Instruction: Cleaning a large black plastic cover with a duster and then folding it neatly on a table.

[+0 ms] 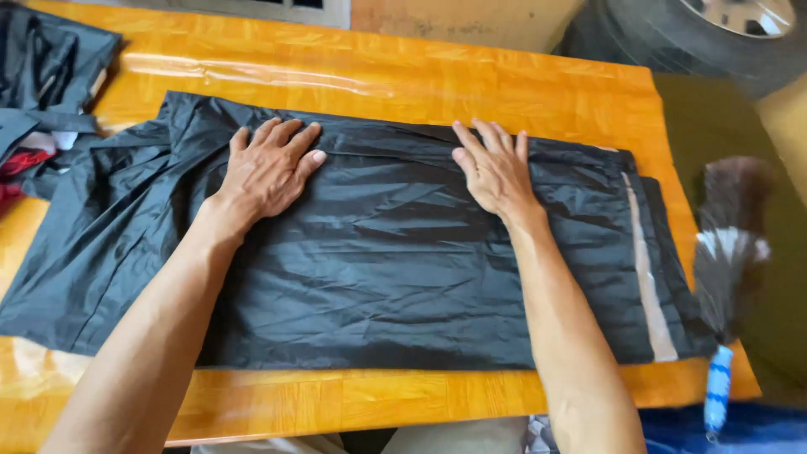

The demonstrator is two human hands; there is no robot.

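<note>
Both hands open, palms flat on black folded garment [395,277], which lies ctr of orange wood counter [420,80]. Left hand [269,172] at 11 o'clock of garment, right hand [496,172] at 1. Pale stripe [647,286] at 3. Dark clothes pile [46,76] at 10, feather duster [727,252] at 3 past counter edge.

From here I lose the pile of dark clothing [42,76] at the upper left, where the frame edge cuts it off, and the rubber car tyre [706,34] at the top right shows only in part. The brown and white feather duster with a blue handle [727,252] is blurred, and the black folded nylon garment [387,252] hides most of the orange wooden table [378,76].
</note>
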